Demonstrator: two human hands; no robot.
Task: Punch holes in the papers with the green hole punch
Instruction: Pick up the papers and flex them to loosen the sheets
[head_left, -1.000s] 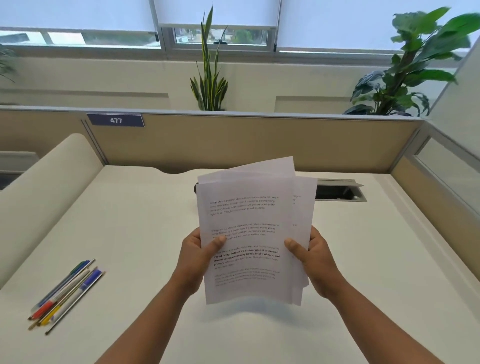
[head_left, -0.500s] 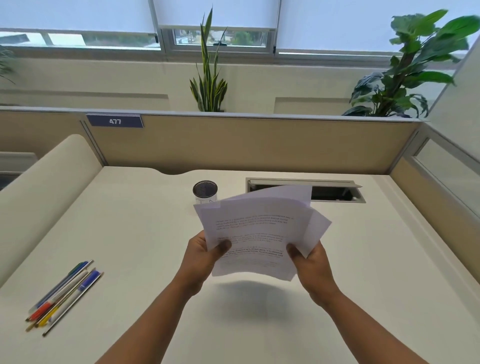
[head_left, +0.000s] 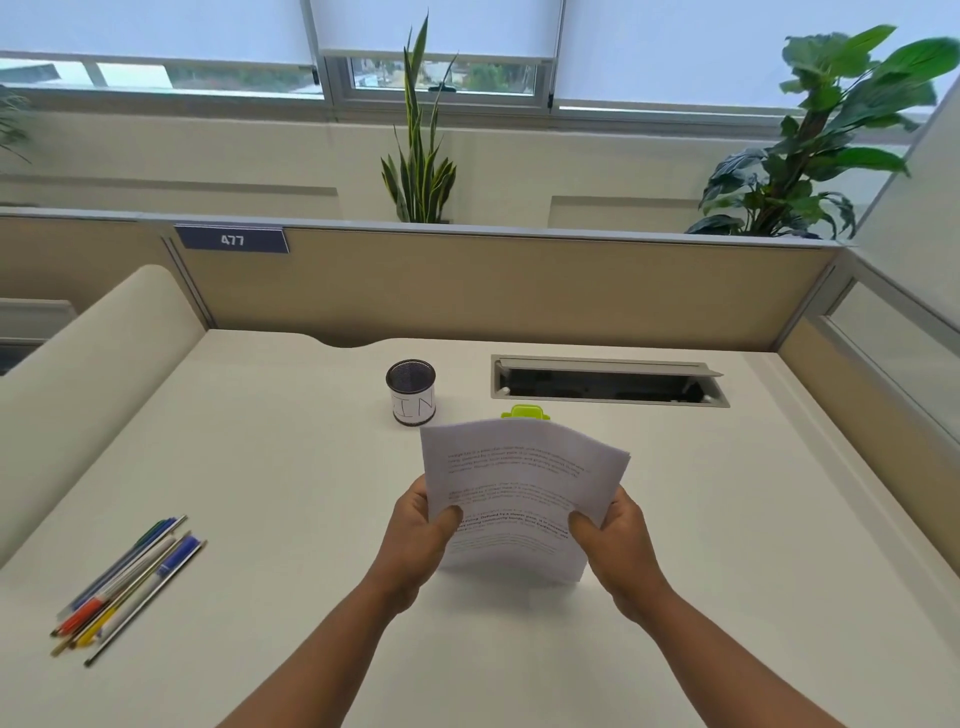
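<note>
From my head camera, looking down: I've got the papers (head_left: 522, 493) up off the desk (head_left: 270, 467), my left hand (head_left: 415, 535) pinching the lower left edge with the thumb on the printed face, my right hand (head_left: 618, 540) pinching the lower right edge the same way, the two hands apart with the sheets spanning between them. The stack bows a little and the edges look close to squared. Just past its top edge peeks the green hole punch (head_left: 524, 413), resting on the desk beside the mesh cup (head_left: 411, 392), in front of the cable hatch (head_left: 608, 382). Pens (head_left: 130, 587) lie well off to my left. I'd call this the squaring-up step, nothing punched yet. Next I'd need to feed one edge into the punch's slot, which is hidden from me here.
</note>
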